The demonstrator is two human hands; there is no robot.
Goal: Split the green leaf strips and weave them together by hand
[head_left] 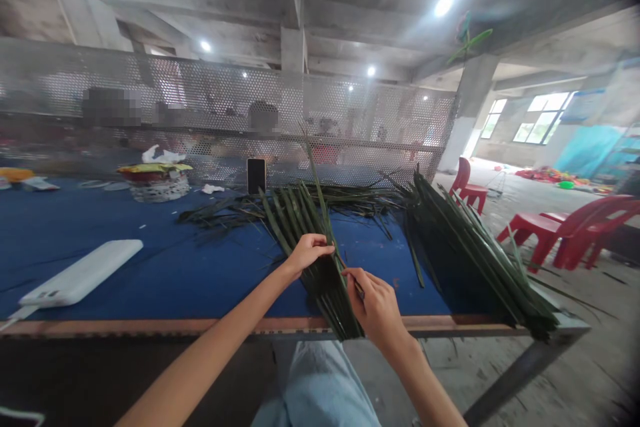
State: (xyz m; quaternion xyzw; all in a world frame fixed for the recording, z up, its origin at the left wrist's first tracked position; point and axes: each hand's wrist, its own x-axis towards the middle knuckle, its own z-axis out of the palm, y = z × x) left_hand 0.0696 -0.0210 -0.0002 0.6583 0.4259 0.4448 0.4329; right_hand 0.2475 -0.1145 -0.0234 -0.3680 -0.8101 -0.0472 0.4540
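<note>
My left hand (307, 253) grips the upper part of a fanned bundle of long green palm leaflets (320, 280) that lies on the table and hangs over its front edge. My right hand (375, 307) is just to the right of that bundle, pinching a thin dark sliver (356, 284) between thumb and fingers. Its exact material is hard to tell. A larger stack of palm leaflets (475, 260) lies to the right, and a loose spread of leaflets (320, 203) lies behind the bundle.
The table has a blue cover (225, 267) and a wooden front edge (150, 327). On it are a white power bank (83, 273), an upright phone (256, 175) and a woven basket (155, 190). A perforated metal screen (300, 107) stands behind, with people beyond. Red plastic chairs (575, 230) stand right.
</note>
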